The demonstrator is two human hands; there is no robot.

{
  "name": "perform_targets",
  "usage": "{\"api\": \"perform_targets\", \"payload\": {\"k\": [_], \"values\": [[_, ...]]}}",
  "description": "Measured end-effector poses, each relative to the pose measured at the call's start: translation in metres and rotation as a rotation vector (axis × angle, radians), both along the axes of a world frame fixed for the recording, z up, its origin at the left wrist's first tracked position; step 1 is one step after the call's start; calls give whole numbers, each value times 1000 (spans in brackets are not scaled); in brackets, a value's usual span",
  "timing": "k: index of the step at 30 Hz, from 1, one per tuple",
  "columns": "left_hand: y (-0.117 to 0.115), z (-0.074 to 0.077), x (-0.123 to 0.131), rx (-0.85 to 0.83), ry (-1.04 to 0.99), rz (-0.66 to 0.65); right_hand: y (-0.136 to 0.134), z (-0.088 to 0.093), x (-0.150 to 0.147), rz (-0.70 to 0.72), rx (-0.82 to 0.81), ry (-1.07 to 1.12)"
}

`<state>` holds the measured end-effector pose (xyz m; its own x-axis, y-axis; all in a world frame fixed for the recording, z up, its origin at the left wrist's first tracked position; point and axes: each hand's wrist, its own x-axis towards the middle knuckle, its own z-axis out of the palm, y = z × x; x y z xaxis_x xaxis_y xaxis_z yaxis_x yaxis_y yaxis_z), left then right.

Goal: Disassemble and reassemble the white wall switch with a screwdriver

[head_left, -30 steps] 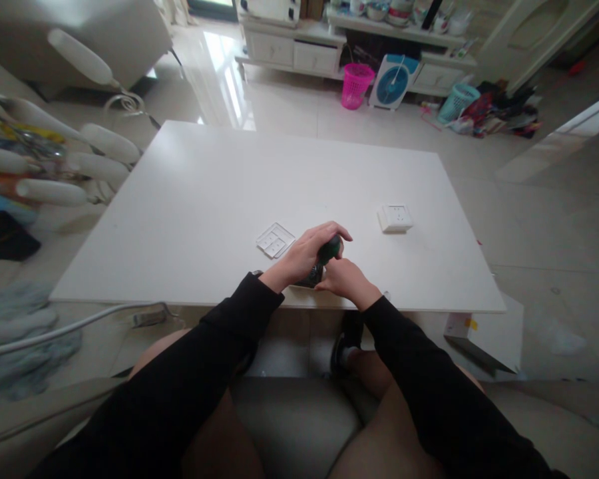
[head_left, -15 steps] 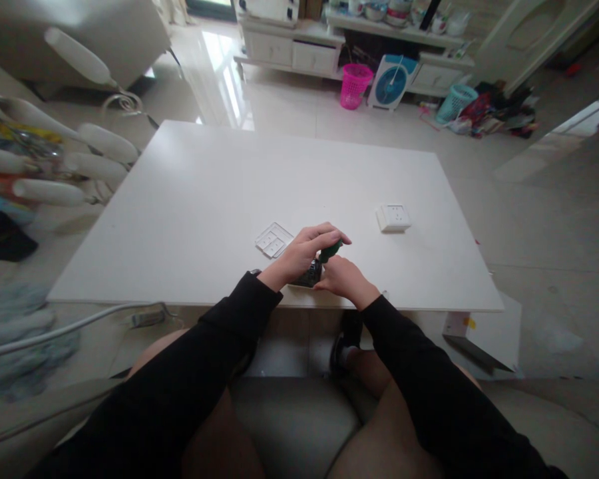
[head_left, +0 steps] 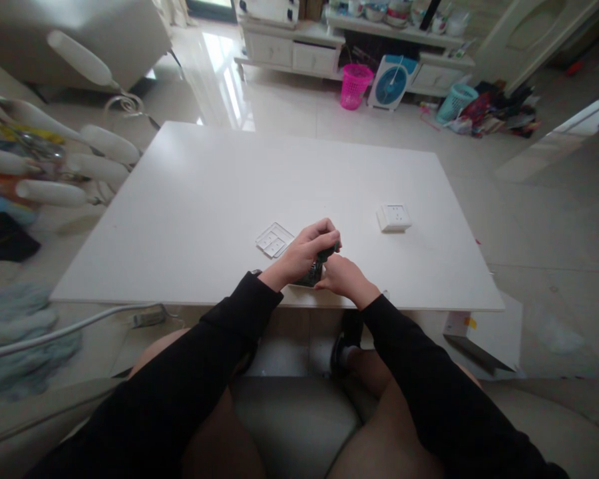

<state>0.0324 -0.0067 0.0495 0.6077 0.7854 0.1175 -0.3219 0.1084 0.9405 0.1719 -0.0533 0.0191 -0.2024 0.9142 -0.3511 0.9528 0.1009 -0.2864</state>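
My left hand (head_left: 307, 247) is closed around the dark green handle of a screwdriver (head_left: 328, 252); the shaft and tip are hidden. Beneath it, near the table's front edge, lies an uncovered wall socket (head_left: 310, 275) with its dark inner parts showing, partly covered by both hands. My right hand (head_left: 345, 275) grips the right side of this socket, thumb at its near corner. A white socket cover plate (head_left: 274, 240) lies flat just left of my left hand. Farther right on the table sits a white boxed socket (head_left: 394, 217) with its face up.
The white table (head_left: 219, 179) spans the space before me. A white cable (head_left: 80, 338) runs past its front left edge. A white lamp or rack with rounded arms (head_left: 100, 143) stands close on the left. Beyond are a pink basket (head_left: 355, 86) and a blue fan (head_left: 392, 83).
The fingers of my left hand have curled in from a stretched position around the screwdriver handle, and the hand has turned slightly. My right hand and the socket stay put.
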Motion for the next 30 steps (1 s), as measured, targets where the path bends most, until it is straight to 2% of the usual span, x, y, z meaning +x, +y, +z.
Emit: {"api": "perform_targets", "payload": {"k": [6,20,30], "values": [[3,4,-2,74,90,-20,-1,2,0,-5,13,19],[-5,1,3,-50,-65,-55,-2,1,2,44,-1,-18],[1,2,-2,-69,-28,-61,1,-19,7,105,69,229]]}}
